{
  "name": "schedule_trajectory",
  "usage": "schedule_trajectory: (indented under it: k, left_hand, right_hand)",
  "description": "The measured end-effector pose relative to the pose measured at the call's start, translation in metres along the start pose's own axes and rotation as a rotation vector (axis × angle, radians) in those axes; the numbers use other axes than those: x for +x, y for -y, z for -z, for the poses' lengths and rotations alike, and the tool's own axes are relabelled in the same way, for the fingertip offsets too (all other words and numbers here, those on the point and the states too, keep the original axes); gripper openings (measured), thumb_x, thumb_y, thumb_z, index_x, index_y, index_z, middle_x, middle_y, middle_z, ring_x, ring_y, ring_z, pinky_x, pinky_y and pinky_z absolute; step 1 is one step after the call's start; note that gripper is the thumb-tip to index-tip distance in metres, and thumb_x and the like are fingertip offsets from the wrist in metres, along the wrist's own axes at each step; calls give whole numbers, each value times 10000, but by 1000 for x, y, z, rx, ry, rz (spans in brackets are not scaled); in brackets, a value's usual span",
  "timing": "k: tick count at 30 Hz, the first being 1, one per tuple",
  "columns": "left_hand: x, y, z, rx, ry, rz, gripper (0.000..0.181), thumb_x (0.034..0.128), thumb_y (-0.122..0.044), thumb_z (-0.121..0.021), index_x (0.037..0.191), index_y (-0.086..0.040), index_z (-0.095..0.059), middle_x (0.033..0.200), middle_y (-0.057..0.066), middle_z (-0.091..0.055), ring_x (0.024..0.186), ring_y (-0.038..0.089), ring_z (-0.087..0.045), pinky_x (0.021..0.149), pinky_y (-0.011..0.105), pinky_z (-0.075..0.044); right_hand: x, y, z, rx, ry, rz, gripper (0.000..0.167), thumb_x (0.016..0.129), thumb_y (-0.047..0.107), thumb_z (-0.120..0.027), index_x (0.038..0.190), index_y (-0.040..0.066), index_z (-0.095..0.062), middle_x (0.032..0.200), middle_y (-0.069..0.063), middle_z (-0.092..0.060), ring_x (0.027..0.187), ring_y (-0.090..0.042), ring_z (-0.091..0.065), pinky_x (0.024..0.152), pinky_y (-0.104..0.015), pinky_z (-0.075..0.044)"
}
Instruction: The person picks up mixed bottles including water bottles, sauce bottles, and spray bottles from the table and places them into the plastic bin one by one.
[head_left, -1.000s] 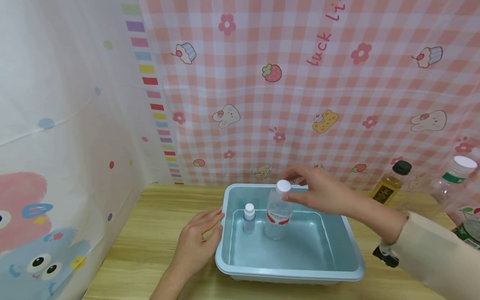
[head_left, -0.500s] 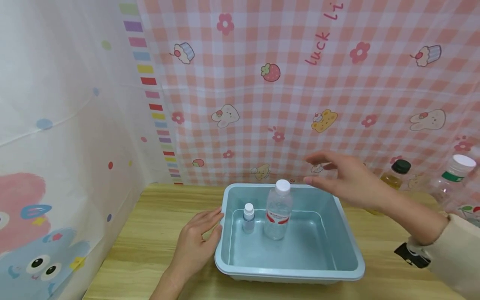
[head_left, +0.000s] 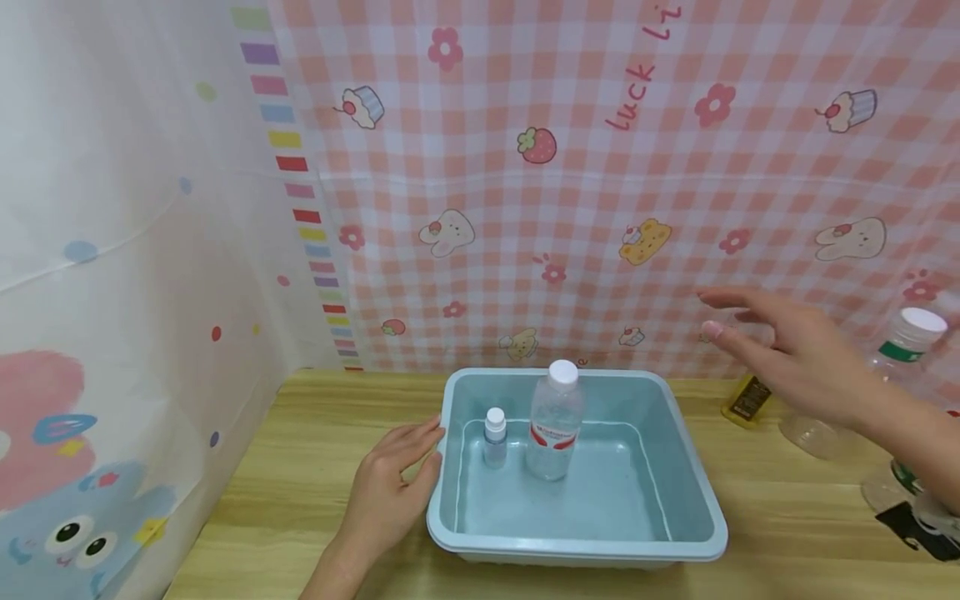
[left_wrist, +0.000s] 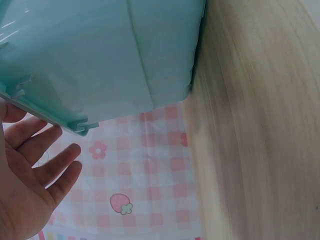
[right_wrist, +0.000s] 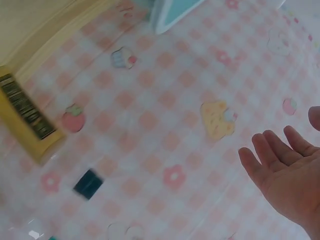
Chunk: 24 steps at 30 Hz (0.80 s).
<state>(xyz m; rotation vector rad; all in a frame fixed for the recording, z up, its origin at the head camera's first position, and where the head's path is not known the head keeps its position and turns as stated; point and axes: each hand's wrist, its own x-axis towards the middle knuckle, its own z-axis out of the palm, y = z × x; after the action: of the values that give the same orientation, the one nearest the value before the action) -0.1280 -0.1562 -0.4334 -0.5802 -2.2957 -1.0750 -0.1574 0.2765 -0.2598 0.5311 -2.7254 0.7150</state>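
In the head view a pale blue plastic basin point(head_left: 577, 548) stands on the wooden table. Inside it, upright, are a clear plastic bottle point(head_left: 555, 417) with a white cap and red-and-white label, and to its left a small white-capped bottle point(head_left: 495, 439). My left hand point(head_left: 393, 479) touches the basin's left rim with extended fingers; the left wrist view shows these fingers point(left_wrist: 57, 165) spread by the rim. Holding nothing, my right hand point(head_left: 802, 350) hovers in front of a bottle of yellow liquid point(head_left: 748, 402), hiding its upper part. That hand point(right_wrist: 290, 175) appears with loose fingers in the right wrist view.
A tall clear bottle point(head_left: 907, 333) with a white cap and green band stands at the right. Another clear bottle point(head_left: 877, 492) is partly hidden by the right forearm. A pink checked cloth point(head_left: 487, 183) hangs behind the table, and a white printed cloth point(head_left: 135, 250) hangs at left.
My right hand has let go of the white-capped bottle in the basin and moved right, towards the bottles beside the basin. My left hand has stayed at the rim.
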Motion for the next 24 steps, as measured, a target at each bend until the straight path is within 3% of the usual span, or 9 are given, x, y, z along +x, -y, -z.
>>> schedule_trajectory:
  k: [4, 6, 8, 10, 11, 13, 18, 21, 24]
  left_hand:
    - [0, -1, 1, 7, -1, -3, 321, 881, 2, -755, 1199, -26, -785, 1294, 67, -731, 1182, 254, -689, 933, 532, -594]
    - [0, -1, 2, 9, -3, -6, 323, 878, 5, -755, 1198, -24, -785, 1290, 74, -732, 1177, 253, -690, 929, 530, -596]
    - [0, -2, 3, 9, -1, -9, 323, 878, 6, -755, 1198, -23, -785, 1289, 80, -732, 1176, 254, -690, 926, 527, -598]
    - [0, -2, 3, 13, -5, -16, 322, 874, 8, -757, 1194, -20, -786, 1285, 84, -734, 1172, 259, -692, 923, 527, -599]
    - [1, -2, 4, 14, -7, -18, 322, 872, 10, -758, 1192, -19, -787, 1282, 85, -735, 1169, 263, -693, 920, 529, -599]
    - [1, -3, 4, 14, -9, -21, 323, 870, 12, -757, 1191, -17, -786, 1283, 83, -735, 1168, 265, -694, 921, 529, -599]
    - [1, -3, 5, 13, -8, -18, 326, 868, 15, -761, 1191, -17, -787, 1287, 69, -735, 1168, 255, -694, 918, 527, -601]
    - [1, -3, 5, 13, -6, -13, 328, 869, 13, -762, 1194, -21, -787, 1292, 61, -733, 1171, 252, -693, 919, 528, -601]
    - [1, -3, 5, 12, -5, -12, 326, 873, 10, -760, 1197, -22, -786, 1297, 56, -731, 1173, 253, -693, 921, 528, -600]
  right_hand:
    - [-13, -20, 9, -84, -22, -62, 491, 1098, 287, -562, 1552, 112, -499, 1458, -264, -556, 909, -335, -648, 731, -447, -499]
    - [-20, -31, 11, -99, -34, -61, 511, 1105, 264, -546, 1578, 89, -459, 1508, -289, -499, 980, -385, -632, 763, -492, -505]
    - [-28, -42, 14, -104, -45, -47, 532, 1112, 235, -529, 1598, 55, -410, 1586, -296, -408, 1150, -451, -596, 955, -617, -479]
    - [-35, -51, 15, -100, -52, -28, 557, 1113, 205, -517, 1612, 17, -359, 1663, -278, -293, 1428, -546, -366, 1103, -786, -258]
    - [-39, -56, 16, -103, -57, -15, 571, 1111, 194, -516, 1617, 1, -336, 1687, -271, -237, 1502, -576, -198, 1132, -808, -153]
    - [-46, -65, 18, -190, -65, -9, 617, 1114, 239, -507, 1628, -18, -281, 1713, -258, -144, 1551, -528, -100, 1205, -739, -29]
    - [-63, -89, 19, -379, -122, 1, 734, 1122, 440, -426, 1632, -41, -210, 1706, -292, -65, 1585, -448, 5, 1256, -627, 57]
    - [-72, -102, 18, -352, -188, -31, 809, 1108, 559, -354, 1628, -42, -207, 1708, -292, -42, 1583, -455, 38, 1244, -651, 71]
    - [-82, -121, 17, -288, -237, -132, 918, 1058, 674, -354, 1645, -7, -168, 1724, -246, 29, 1584, -443, 79, 1236, -663, 78]
